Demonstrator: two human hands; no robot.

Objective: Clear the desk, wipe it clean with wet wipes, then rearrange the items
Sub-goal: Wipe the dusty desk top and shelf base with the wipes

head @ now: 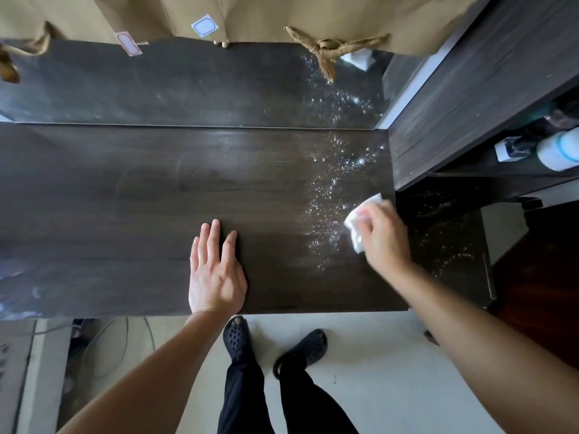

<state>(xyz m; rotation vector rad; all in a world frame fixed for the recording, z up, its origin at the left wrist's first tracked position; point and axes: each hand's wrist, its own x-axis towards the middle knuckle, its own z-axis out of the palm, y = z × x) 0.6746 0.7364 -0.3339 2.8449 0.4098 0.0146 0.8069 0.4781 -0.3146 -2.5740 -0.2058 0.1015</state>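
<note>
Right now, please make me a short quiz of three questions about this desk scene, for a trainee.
1. True or false: the left hand lies flat on the desk.
2. The right hand holds: A) wet wipe, B) sponge, C) brush?
3. Which side of the desk bears the white specks?
Key: 1 true; 2 A; 3 the right side.

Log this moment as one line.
stage: wiping | right hand: grips wet wipe on desk, right end | left hand: flat on desk | glistening specks: beside wipe
</note>
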